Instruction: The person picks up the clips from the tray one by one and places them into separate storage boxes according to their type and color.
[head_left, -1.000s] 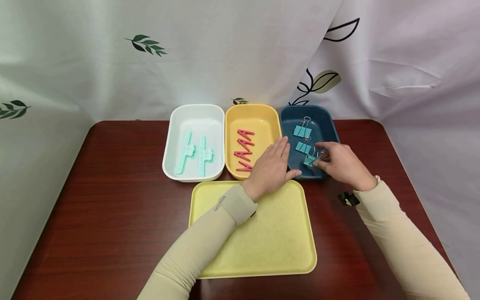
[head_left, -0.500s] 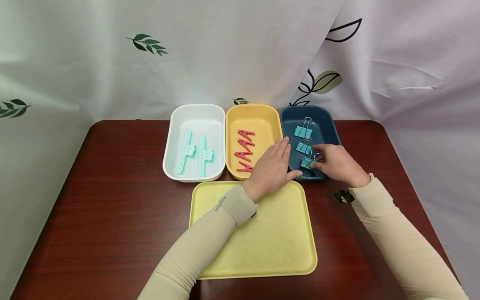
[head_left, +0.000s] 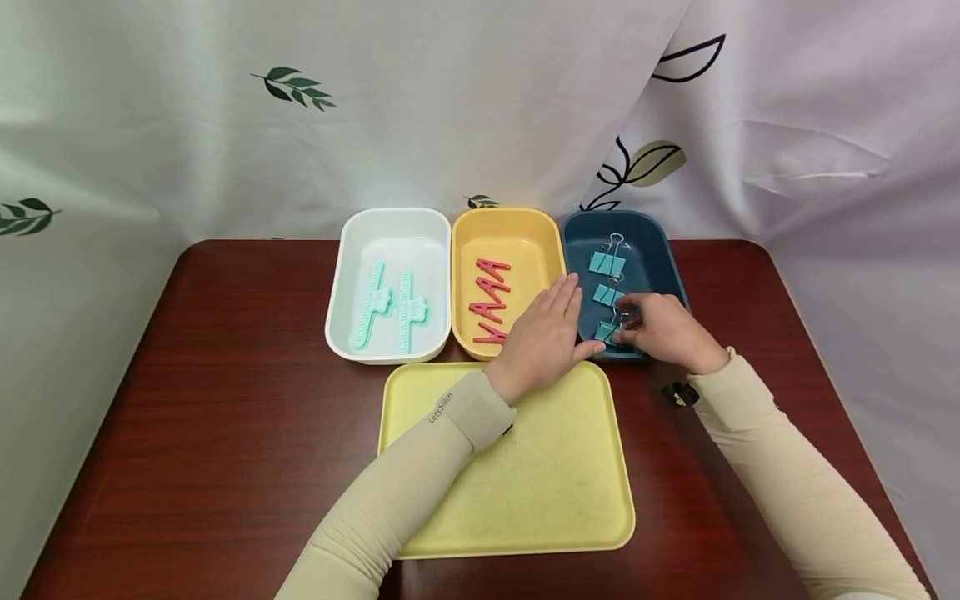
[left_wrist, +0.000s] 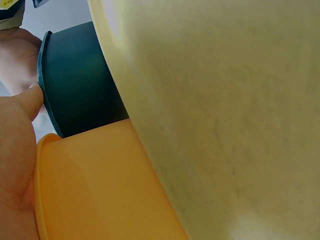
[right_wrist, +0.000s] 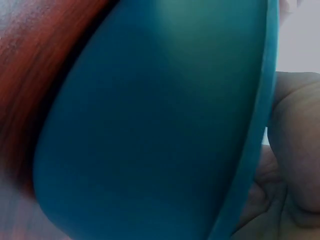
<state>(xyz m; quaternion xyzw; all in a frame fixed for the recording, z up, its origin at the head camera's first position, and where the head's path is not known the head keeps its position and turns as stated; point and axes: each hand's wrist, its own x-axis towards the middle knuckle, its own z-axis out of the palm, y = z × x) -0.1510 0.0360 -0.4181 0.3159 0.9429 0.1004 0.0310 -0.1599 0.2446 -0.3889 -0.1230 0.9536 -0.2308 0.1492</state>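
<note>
My right hand reaches into the dark blue bin and pinches a teal binder clip at the bin's near end. Two more teal binder clips, a middle one and a far one, lie beyond it in a column. My left hand lies with straight fingers across the adjoining rims of the yellow bin and the blue bin, thumb at the blue bin's near rim. In the right wrist view the blue bin's outer wall hides the pinched clip.
Several red clothespins lie in the yellow bin. To its left, a white bin holds two mint green long clips. A pale yellow tray lies in front, partly under the left forearm. A curtain hangs behind the table.
My right hand has moved left and slightly nearer inside the blue bin, bringing the pinched binder clip along below the other two. The left hand has stayed in place.
</note>
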